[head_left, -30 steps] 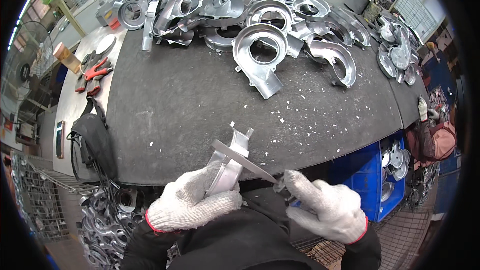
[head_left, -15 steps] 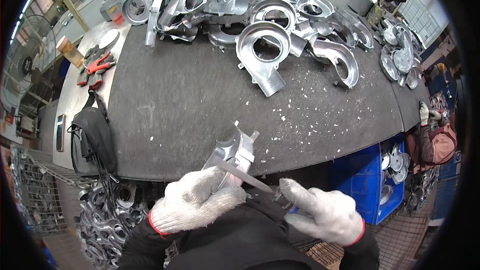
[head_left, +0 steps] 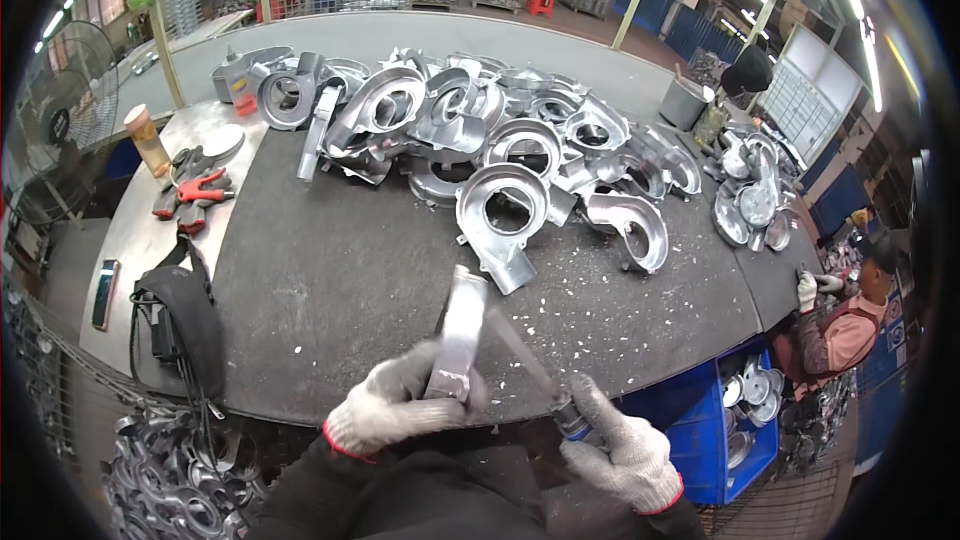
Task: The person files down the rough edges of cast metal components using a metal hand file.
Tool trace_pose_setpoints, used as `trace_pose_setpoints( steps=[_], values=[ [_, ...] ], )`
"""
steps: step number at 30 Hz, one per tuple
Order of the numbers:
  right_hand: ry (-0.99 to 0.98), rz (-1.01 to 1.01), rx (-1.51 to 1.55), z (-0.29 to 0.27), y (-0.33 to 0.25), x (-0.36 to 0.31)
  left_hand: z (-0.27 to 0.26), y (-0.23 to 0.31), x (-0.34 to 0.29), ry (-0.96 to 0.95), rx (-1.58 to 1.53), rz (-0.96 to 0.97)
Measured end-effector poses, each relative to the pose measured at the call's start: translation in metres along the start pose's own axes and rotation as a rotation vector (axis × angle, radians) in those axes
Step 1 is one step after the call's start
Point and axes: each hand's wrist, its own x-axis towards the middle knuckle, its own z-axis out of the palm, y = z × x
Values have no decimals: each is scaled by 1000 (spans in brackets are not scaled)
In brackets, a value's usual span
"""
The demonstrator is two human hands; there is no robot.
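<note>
Head view: left hand point(head_left: 400, 402) clasps grey metal casting point(head_left: 458, 335), upright above near edge of dark surface point(head_left: 330, 280); right hand point(head_left: 622, 445) grips file point(head_left: 528, 358) against it; advisable: steady casting firmly, stroke along the edge; casting heap point(head_left: 480, 135) beyond.

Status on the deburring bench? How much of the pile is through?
In hand: left hand holds one metal casting, right hand works a file on it. Left: big heap of castings on the mat. Done: possibly the parts piled under the bench, can't confirm.
</note>
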Motion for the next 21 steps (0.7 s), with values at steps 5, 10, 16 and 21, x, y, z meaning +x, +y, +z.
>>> trace_pose_setpoints(
  steps=[5, 10, 16, 21],
  values=[
    [-134, -102, -88, -15, -8, 4, 9, 24, -12, 158, -458, -268],
    [-274, -83, -263, -19, -24, 14, 10, 47, -13, 35, 332, -338],
    [-100, -227, -312, -17, 2, 4, 21, 68, -3, -2, 520, -412],
    [-255, -329, -511, -22, 19, 9, 24, 66, -6, -24, 649, -468]
  ],
)
